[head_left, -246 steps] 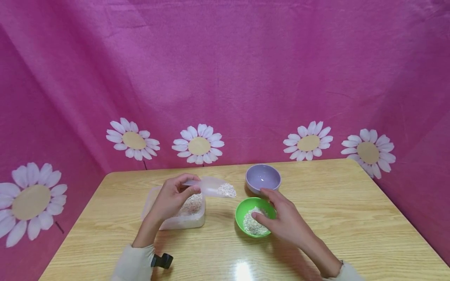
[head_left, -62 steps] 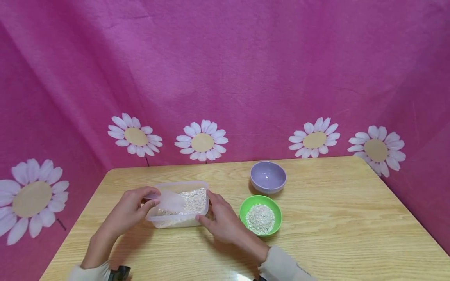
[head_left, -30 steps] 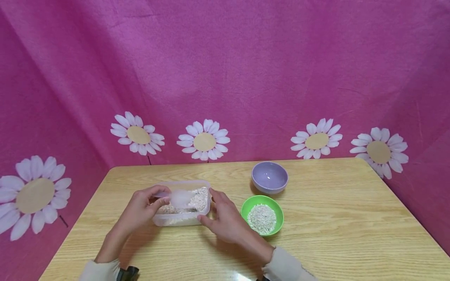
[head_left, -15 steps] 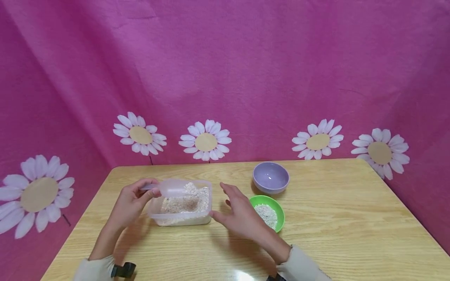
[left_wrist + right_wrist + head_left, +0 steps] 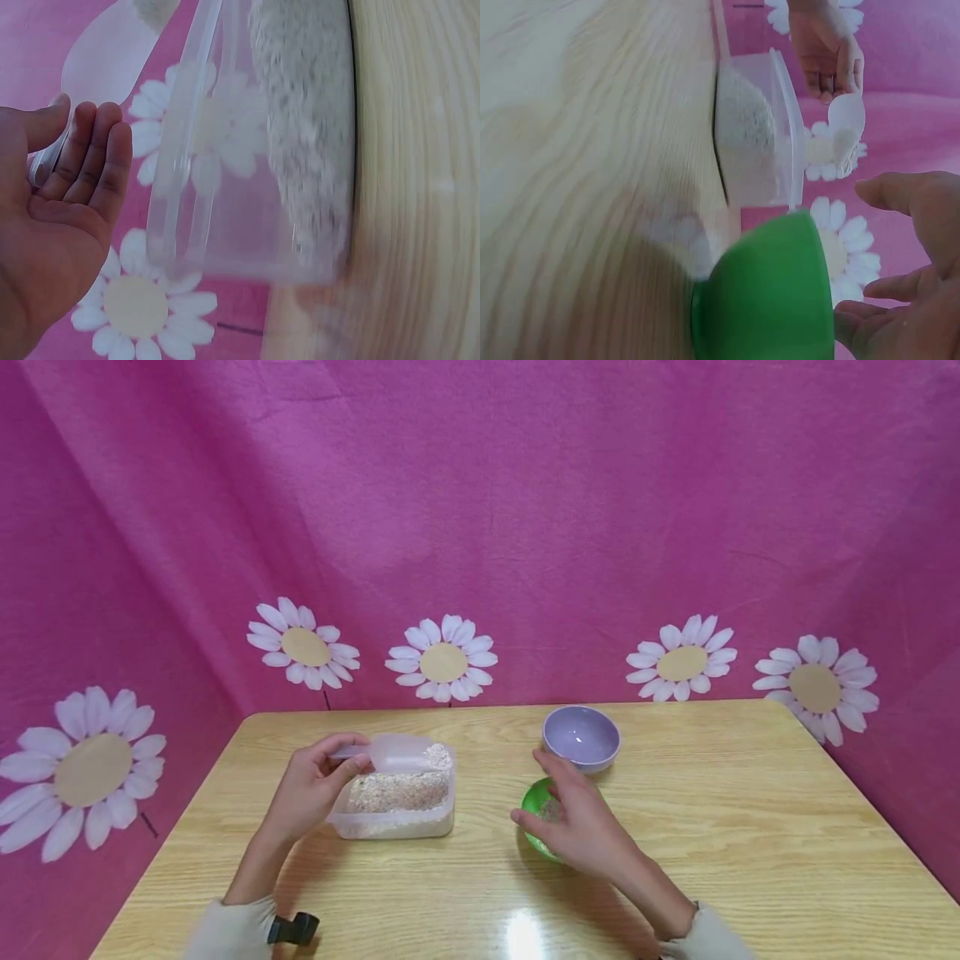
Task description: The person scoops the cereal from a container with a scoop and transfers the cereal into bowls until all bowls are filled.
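Observation:
My left hand (image 5: 313,789) pinches the handle of a translucent scoop (image 5: 397,752), held level above a clear plastic container (image 5: 397,827) of oat flakes (image 5: 397,793). A small heap of flakes lies at the scoop's tip, which the right wrist view shows above the container's rim. My right hand (image 5: 588,827) is over the right side of a green bowl (image 5: 535,797), thumb and fingers spread apart, holding nothing. In the right wrist view its fingers are beside the green bowl (image 5: 769,292). Flakes in that bowl are mostly hidden by the hand.
A purple bowl (image 5: 581,737) stands just behind the green bowl, close to my right fingertips. The wooden table (image 5: 720,827) ends at a pink cloth (image 5: 517,527) printed with white daisies.
My right hand has let go of the container and moved right to the green bowl. The scoop has come up out of the flakes with a small load and shifted right.

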The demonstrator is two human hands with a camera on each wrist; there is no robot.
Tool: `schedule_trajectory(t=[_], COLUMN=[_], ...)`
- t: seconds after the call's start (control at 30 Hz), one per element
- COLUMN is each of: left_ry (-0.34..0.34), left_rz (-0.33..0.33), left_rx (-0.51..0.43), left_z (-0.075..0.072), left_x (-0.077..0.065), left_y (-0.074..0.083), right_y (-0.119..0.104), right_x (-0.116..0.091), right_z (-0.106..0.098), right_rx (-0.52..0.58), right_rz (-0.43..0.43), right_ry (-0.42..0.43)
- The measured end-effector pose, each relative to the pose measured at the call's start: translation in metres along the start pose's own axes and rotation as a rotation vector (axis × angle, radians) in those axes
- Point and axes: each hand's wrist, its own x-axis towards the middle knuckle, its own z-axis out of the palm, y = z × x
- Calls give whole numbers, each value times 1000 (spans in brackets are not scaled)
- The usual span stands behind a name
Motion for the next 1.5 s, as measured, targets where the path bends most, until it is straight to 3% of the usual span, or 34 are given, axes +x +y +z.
schedule_trajectory(t=[0.23,0.5,0.93,1.2,1.3,1.5], left_ry=[-61,-128,-220,-319,-361,-395], left_rz=[-64,-24,38,123,149,273], left_rx=[-47,-105,-97,34,91,197], left_z=[30,65,96,111,111,108], left_x=[14,28,31,35,38,47], left_y=[16,32,39,47,55,71], right_y=[16,29,48,50,50,51], right_x=[-14,-29,-43,-44,-43,-43], right_z=[-23,-41,-46,-41,-41,-43], right_rx=[-110,-115,-24,-54,-61,-52], right_rz=[-27,-28,72,110,109,131], right_ry=[80,93,-26,-51,-55,-79])
